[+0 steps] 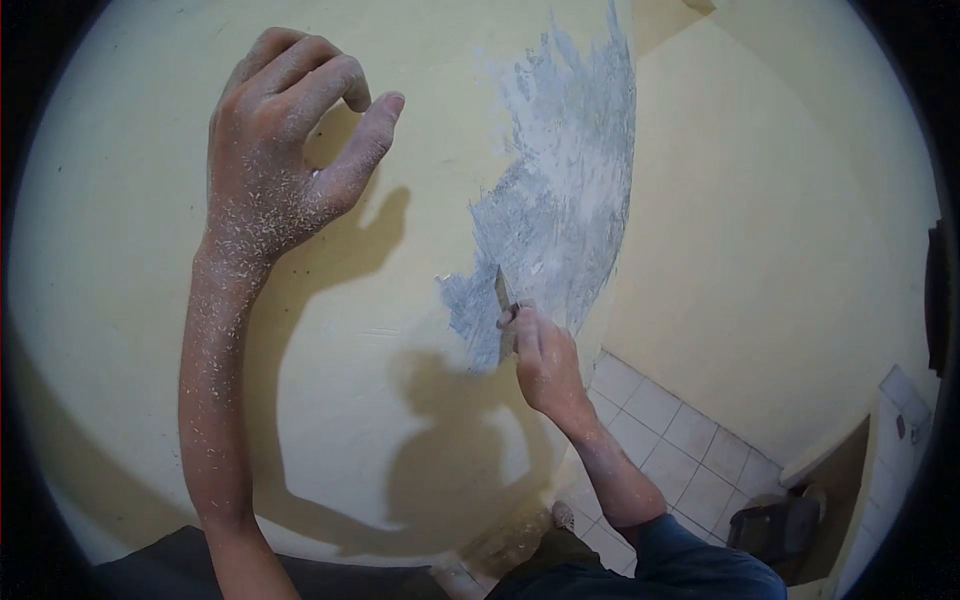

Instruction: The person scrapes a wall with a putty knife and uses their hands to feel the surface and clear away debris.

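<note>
My right hand [545, 362] is closed around a scraper [503, 290], its thin blade pointing up along the wall. The blade overlaps the lower left part of a rough grey-white scraped patch [575, 170], which stands out from the pale yellow paint [420, 120]. Raised at the upper left, my left hand [275, 130] is in front of the painted wall. Its fingers are curved and the thumb stands apart, with nothing showing between them. Pale flakes and dust cover the back of this hand and the forearm.
A second yellow wall [780, 230] meets the scraped one at a corner on the right. Below lie white floor tiles [690, 430]. At the lower right a dark container [770, 530] stands beside a tiled counter [885, 480]. A dark surface [330, 578] runs along the bottom left.
</note>
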Available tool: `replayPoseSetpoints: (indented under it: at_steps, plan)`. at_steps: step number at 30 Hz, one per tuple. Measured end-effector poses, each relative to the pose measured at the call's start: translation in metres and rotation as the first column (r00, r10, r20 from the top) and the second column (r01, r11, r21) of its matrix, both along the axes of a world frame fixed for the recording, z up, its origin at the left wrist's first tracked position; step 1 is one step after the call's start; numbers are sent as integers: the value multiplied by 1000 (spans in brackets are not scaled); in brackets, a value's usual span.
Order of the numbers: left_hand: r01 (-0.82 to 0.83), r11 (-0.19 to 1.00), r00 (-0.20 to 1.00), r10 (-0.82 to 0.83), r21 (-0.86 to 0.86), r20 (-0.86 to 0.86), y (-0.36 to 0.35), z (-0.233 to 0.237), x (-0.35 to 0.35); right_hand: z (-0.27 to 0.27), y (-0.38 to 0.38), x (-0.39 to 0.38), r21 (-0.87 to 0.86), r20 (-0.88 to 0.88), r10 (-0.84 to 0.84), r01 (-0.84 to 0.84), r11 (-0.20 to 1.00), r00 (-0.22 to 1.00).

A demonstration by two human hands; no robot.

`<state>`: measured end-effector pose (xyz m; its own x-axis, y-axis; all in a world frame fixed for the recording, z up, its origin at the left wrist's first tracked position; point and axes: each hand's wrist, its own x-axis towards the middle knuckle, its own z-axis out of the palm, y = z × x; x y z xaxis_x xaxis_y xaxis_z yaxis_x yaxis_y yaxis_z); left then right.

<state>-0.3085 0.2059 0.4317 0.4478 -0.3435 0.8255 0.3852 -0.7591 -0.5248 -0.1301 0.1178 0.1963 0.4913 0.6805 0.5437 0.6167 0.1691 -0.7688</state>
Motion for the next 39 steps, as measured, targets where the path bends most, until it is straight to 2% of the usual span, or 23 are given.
replayPoseSetpoints:
  at_steps: [2, 5, 11, 14, 17, 20, 23, 29, 32, 35, 39]
  plan:
    - [11, 1000, 1000, -11, 0, -2, 1, -2, 0, 1, 7, -6, 57, -106, 22, -16, 998, 994]
    - [10, 1000, 1000, -10, -6, -1, 0, -1, -2, 6, 5, -8, -47, 63, -12, 15, 999, 998]
    - [21, 1000, 1000, -21, 1, -4, 1, -2, -2, 16, 15, -7, -5, -67, 58, -59, 998, 996]
    - [23, 1000, 1000, -23, -8, -6, 1, -2, -2, 32, 8, -6, -60, 71, 9, -5, 998, 997]
    - [16, 1000, 1000, -17, -15, -16, 1, -1, -2, 45, 6, -13, -127, 104, -64, 77, 989, 993]
    - [-16, 1000, 1000, 16, 23, -19, -7, 0, 3, 47, 4, -13, -115, 130, -75, 90, 989, 989]
    - [-17, 1000, 1000, 17, 9, -12, -5, 0, 2, 34, 2, -10, -122, 82, -55, 64, 990, 995]
    - [-17, 999, 1000, 18, 42, -19, -4, 0, 1, 29, 17, -20, 36, -86, -3, 6, 999, 996]
    - [1, 1000, 1000, 0, 19, -22, -3, -1, 0, 29, 17, -16, -56, -75, -18, 14, 998, 997]
    - [-16, 998, 999, 19, 63, -41, -2, -2, 0, 37, 24, -16, 28, -45, -1, 2, 1000, 999]
    - [1, 1000, 1000, 0, 30, -23, -3, -2, -2, 29, 18, -17, 44, -36, -36, 38, 998, 999]
